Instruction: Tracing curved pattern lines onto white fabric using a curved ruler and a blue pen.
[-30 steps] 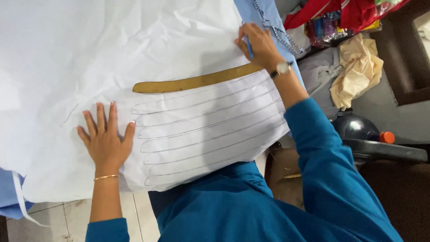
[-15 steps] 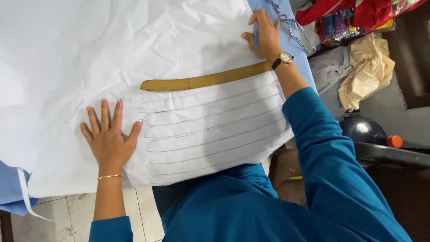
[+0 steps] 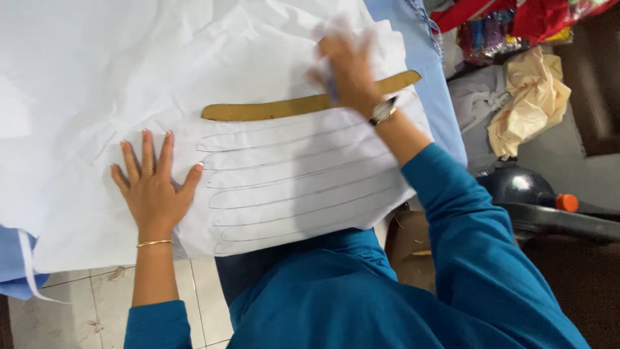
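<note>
With the left hand (image 3: 154, 187) flat and open on the white fabric (image 3: 129, 77) and the blurred right hand (image 3: 345, 68), grip unclear, over the curved brown template (image 3: 284, 106) above the traced outlines (image 3: 297, 181), the template could slide, skewing the next outline.

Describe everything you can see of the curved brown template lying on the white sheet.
The curved brown template is a long, narrow, flat strip, mustard-brown, looking like card. It lies flat on the white sheet, bowed gently, its right end higher. The right hand, blurred, rests across it near that end. Just below it run several traced outlines of the same shape. The left hand presses the sheet, apart from it.
</note>
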